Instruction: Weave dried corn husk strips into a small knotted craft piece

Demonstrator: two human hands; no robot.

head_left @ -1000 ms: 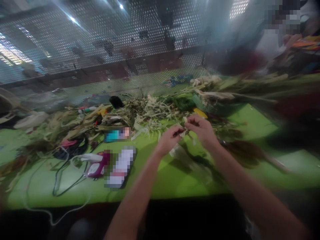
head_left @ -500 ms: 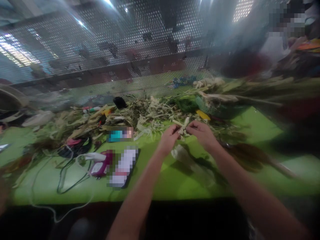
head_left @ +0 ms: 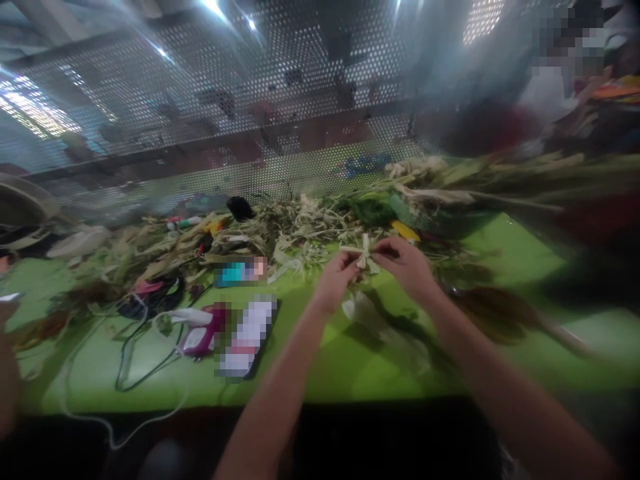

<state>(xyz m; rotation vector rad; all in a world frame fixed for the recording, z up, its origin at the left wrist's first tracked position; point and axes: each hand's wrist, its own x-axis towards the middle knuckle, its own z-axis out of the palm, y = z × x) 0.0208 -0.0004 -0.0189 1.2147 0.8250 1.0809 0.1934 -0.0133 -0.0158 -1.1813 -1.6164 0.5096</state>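
Between both hands is a small piece of pale, dry plant strips (head_left: 367,255), crossed or knotted at the middle, with its ends sticking out. My left hand (head_left: 334,279) is closed on the left side of it, thumb and fingers pinched together. Opposite, my right hand (head_left: 407,267) pinches the right side, its fingers bent. Just below them, a whitish translucent strip (head_left: 383,330) lies on the green tabletop (head_left: 300,367). Loose dry strips (head_left: 307,220) are heaped behind my hands. How the strips cross is too blurred to make out.
To the left lie a pixelated phone (head_left: 247,337), a maroon device (head_left: 200,333) with a pale cable, and a teal item (head_left: 237,272). A brown, long-handled object (head_left: 500,310) rests at right. Behind stands a perforated metal screen (head_left: 240,120). A person's arm (head_left: 7,373) shows at the left edge.
The knotted plant strips have turned a little in my fingers, and one end now points more upright. My hands stay nearly in place. Another person's arm has come in farther at the left edge.
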